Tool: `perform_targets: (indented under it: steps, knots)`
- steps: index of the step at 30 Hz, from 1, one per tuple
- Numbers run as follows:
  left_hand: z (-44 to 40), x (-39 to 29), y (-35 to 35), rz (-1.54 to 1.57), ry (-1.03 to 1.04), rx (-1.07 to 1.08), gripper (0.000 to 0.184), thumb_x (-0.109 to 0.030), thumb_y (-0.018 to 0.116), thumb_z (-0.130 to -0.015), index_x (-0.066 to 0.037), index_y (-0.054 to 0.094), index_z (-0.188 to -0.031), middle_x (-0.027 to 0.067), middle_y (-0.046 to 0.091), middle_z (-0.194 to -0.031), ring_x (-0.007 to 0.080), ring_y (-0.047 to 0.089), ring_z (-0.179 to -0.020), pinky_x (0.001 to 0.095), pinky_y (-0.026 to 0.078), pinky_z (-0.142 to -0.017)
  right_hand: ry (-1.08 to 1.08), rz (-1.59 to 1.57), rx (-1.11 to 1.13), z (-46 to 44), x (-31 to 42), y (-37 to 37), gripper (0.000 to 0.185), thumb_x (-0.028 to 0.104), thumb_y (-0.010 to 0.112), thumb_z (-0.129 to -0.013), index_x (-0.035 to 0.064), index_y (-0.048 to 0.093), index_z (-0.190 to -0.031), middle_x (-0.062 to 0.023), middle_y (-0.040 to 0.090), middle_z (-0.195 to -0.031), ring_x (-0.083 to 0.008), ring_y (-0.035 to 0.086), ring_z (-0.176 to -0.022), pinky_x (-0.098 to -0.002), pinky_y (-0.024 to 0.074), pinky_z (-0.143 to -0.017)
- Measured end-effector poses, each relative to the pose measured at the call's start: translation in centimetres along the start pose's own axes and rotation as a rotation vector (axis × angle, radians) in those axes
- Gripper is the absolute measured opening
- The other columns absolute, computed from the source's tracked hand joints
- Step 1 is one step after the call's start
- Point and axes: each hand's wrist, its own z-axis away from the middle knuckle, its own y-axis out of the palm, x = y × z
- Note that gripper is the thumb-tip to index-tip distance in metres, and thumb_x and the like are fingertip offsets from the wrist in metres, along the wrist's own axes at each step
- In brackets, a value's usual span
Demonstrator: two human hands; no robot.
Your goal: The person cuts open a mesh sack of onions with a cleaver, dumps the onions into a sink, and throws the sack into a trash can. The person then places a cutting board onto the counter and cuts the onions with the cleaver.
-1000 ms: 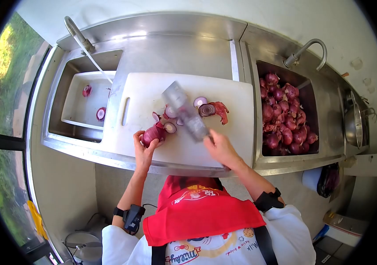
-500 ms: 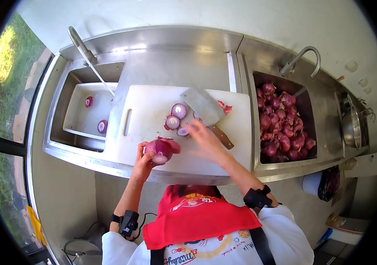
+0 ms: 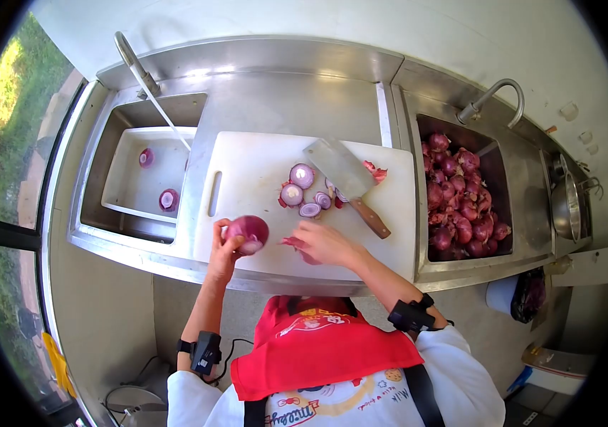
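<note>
A red onion (image 3: 250, 234) with a smooth outer surface is held in my left hand (image 3: 223, 245), above the lower left of the white cutting board (image 3: 247, 160). Just right of it, my right hand (image 3: 324, 243) is closed on a piece of reddish onion skin (image 3: 294, 243). Cut onion slices (image 3: 302, 175) lie in the middle of the board. A cleaver (image 3: 341, 168) rests flat to their right, its wooden handle (image 3: 370, 218) pointing down and right. Scraps of skin (image 3: 375, 172) lie beyond the blade.
On the left, water runs from a tap (image 3: 135, 62) into a white tub (image 3: 132, 181) holding two onions, inside a sink. The right sink holds several whole red onions (image 3: 460, 196). Metal bowls (image 3: 568, 206) stand at the far right.
The cleaver has been laid down on the board and let go. My right hand has gone to the onion and pulled skin away from it, moving slightly right.
</note>
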Motion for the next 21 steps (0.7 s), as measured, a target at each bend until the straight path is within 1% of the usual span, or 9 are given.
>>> perform_targets:
  steps: [4, 6, 8, 11, 15, 16, 18, 19, 21]
  knots:
    - [-1.1, -0.6, -3.0, 0.192, 0.092, 0.008, 0.049, -0.02, 0.063, -0.074, -0.019, 0.034, -0.114, 0.0122, 0.048, -0.117, 0.0318, 0.054, -0.105, 0.0481, 0.051, -0.081, 0.251, 0.017, 0.024, 1.5, -1.6, 0.0, 0.027, 0.01, 0.06, -0.079, 0.0117, 0.058, -0.106, -0.0069, 0.054, -0.104, -0.0286, 0.06, -0.086, -0.0396, 0.0487, -0.07]
    - [-1.7, -1.0, -4.7, 0.233, 0.157, -0.001, 0.051, -0.026, 0.064, -0.075, -0.02, 0.034, -0.115, 0.0107, 0.045, -0.121, 0.0332, 0.05, -0.111, 0.0514, 0.048, -0.086, 0.247, 0.146, -0.085, 2.3, -1.0, -0.5, 0.04, 0.009, 0.063, -0.075, 0.0143, 0.055, -0.114, -0.0059, 0.05, -0.115, -0.028, 0.059, -0.092, -0.0391, 0.0498, -0.074]
    - [-3.0, -1.7, -7.1, 0.223, 0.173, -0.215, 0.054, -0.035, 0.065, -0.077, -0.02, 0.034, -0.118, 0.0106, 0.044, -0.123, 0.0344, 0.05, -0.11, 0.0511, 0.051, -0.077, 0.263, 0.254, -0.115, 2.8, 0.5, -1.4, 0.059, 0.007, 0.067, -0.069, 0.0179, 0.05, -0.124, -0.006, 0.041, -0.131, -0.0294, 0.056, -0.102, -0.04, 0.0503, -0.08]
    - [-6.6, -2.9, -12.7, 0.178, 0.187, -0.628, 0.058, -0.039, 0.069, -0.076, -0.018, 0.033, -0.117, 0.0138, 0.045, -0.119, 0.0327, 0.054, -0.096, 0.0458, 0.054, -0.06, 0.183, 0.373, -0.176, 4.4, -0.1, -1.8, 0.058, 0.008, 0.064, -0.072, 0.0209, 0.049, -0.126, -0.0062, 0.04, -0.132, -0.0277, 0.056, -0.102, -0.0406, 0.0511, -0.077]
    - [-10.6, -4.6, -18.1, -0.004, 0.144, -0.92, 0.067, -0.044, 0.072, -0.072, -0.018, 0.032, -0.119, 0.0145, 0.045, -0.12, 0.0323, 0.053, -0.097, 0.0414, 0.054, -0.06, 0.44, 0.022, -0.309, 6.1, -1.1, -4.2, 0.029, 0.007, 0.064, -0.075, 0.0085, 0.063, -0.104, -0.0063, 0.062, -0.092, -0.0213, 0.063, -0.084, -0.0324, 0.0495, -0.074]
    - [-11.2, -4.9, -18.9, -0.017, 0.128, -0.868, 0.068, -0.044, 0.072, -0.073, -0.019, 0.031, -0.121, 0.0145, 0.045, -0.121, 0.032, 0.053, -0.099, 0.0398, 0.053, -0.061, 0.41, -0.016, -0.427, 6.3, -0.7, -5.0, 0.011, 0.007, 0.062, -0.077, 0.0088, 0.063, -0.088, -0.0048, 0.061, -0.073, -0.0177, 0.062, -0.065, -0.0301, 0.0482, -0.063]
    - [-11.6, -5.9, -18.1, -0.051, 0.106, -0.764, 0.073, -0.044, 0.072, -0.073, -0.019, 0.03, -0.127, 0.0142, 0.042, -0.126, 0.0312, 0.052, -0.101, 0.0371, 0.052, -0.063, 0.39, -0.106, -0.284, 7.1, -1.5, -6.8, 0.007, 0.009, 0.061, -0.08, 0.0075, 0.063, -0.087, -0.0044, 0.061, -0.077, -0.0163, 0.061, -0.066, -0.0284, 0.0471, -0.061]
    - [-11.2, -7.0, -15.3, -0.127, 0.231, -0.759, 0.057, -0.039, 0.07, -0.079, -0.012, 0.042, -0.12, 0.0119, 0.049, -0.117, 0.0252, 0.054, -0.097, 0.0316, 0.049, -0.067, 0.378, -0.154, -0.208, 7.4, -1.9, -7.6, 0.006, 0.009, 0.061, -0.082, 0.0069, 0.063, -0.087, -0.0042, 0.062, -0.079, -0.0157, 0.061, -0.066, -0.0276, 0.0466, -0.06]
    - [-11.0, -9.5, -12.0, -0.35, 0.516, -0.573, 0.029, -0.027, 0.064, -0.086, -0.005, 0.055, -0.103, 0.0076, 0.057, -0.1, 0.0167, 0.054, -0.088, 0.0264, 0.045, -0.07, 0.186, -0.442, -0.309, 7.4, -0.7, -9.5, 0.008, 0.009, 0.057, -0.086, 0.0055, 0.061, -0.091, -0.0013, 0.058, -0.08, -0.0105, 0.055, -0.062, -0.0228, 0.0429, -0.056]
